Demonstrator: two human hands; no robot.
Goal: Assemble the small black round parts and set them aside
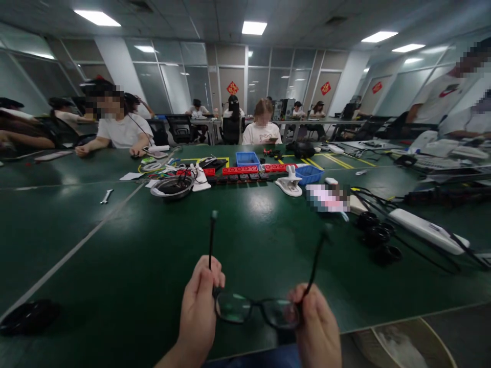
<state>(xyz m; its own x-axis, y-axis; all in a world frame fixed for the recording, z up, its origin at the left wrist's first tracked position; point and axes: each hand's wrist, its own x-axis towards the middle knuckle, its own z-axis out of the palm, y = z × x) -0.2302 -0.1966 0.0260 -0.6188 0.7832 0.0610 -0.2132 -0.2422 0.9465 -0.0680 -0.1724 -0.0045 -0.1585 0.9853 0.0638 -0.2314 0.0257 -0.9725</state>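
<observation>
A pair of black-framed eyeglasses (pixel 251 302) is held up in front of me, over the near part of the green table (pixel 245 235). My left hand (pixel 199 301) pinches the left temple close to the hinge, fingers closed round it. On the other side, my right hand (pixel 316 322) grips the right temple near its hinge. Both temples are unfolded and point away from me, tips raised. The lenses sit between my two hands, with faint reflections on them. Part of my right fingers shows through the right lens.
Across the table lie red power strips (pixel 240 170), blue baskets (pixel 309 175), a round dark tray (pixel 172 187) and white clip stands (pixel 289 181). A wrench (pixel 106 197) is at left; black rings (pixel 376 232) and a white device (pixel 427 230) with cables are at right. Several people sit beyond.
</observation>
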